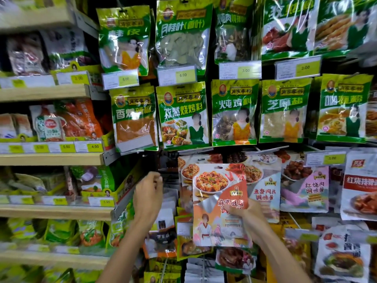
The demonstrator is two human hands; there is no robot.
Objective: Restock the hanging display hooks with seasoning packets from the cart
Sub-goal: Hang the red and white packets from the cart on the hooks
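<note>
right hand [244,213] pinches the mapo tofu packet [220,186] by its 4 o'clock edge, upright, overlapping the hanging sauce packets [265,190]. left hand [148,193] is curled at its 9 o'clock, can't tell if it grips anything. dark gap [163,162] at 12 o'clock of that hand, wooden shelves [51,158] crowding further left.
</note>
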